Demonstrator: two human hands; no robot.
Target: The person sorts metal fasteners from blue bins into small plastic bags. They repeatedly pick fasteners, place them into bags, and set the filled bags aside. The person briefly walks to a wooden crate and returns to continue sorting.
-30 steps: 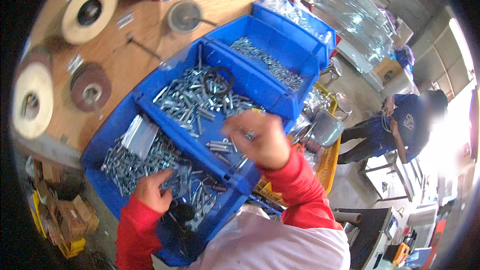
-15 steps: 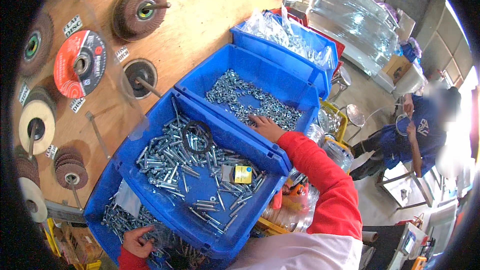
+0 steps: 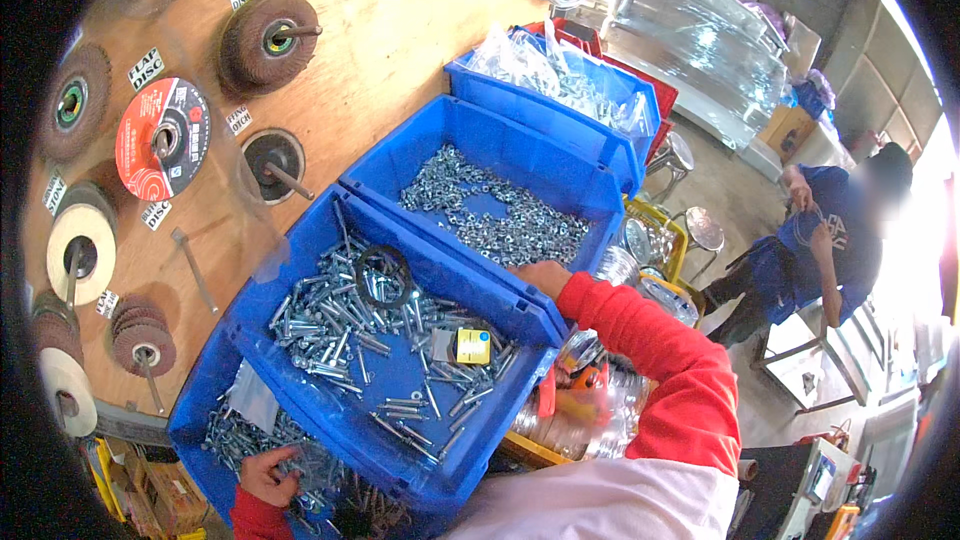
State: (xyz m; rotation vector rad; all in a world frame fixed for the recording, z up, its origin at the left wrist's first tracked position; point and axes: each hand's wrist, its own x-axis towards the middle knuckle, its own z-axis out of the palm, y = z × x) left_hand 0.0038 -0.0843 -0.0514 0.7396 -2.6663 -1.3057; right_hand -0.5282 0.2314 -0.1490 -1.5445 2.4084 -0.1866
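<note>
My right hand [image 3: 543, 278] is at the near wall of a blue bin [image 3: 470, 120] of small metal nuts [image 3: 530, 225]. Its fingers are curled; whatever they hold, if anything, is hidden. Low on the left, my left hand [image 3: 268, 477] rests over loose bolts [image 3: 232, 437] in another blue bin [image 3: 195, 395]. Its fingers and thumb are bent together beside what looks like clear plastic, and I cannot make out what they grip. Between my hands a blue bin [image 3: 500, 390] holds bolts [image 3: 325, 325], a black ring [image 3: 383, 276] and a small yellow box [image 3: 473, 346].
A wooden board [image 3: 370, 20] at left carries flap discs [image 3: 270, 43] and a red-black cutting disc [image 3: 164, 140] on pegs. A farther blue bin [image 3: 540, 105] has plastic bags. Wrapped rolls [image 3: 590, 410] lie below my right arm. Another person [image 3: 830, 230] stands at right.
My right hand has drawn back from the nuts toward the bin's near wall, its fingers now curled. My left hand stays nearly in place. The view has shifted slightly.
</note>
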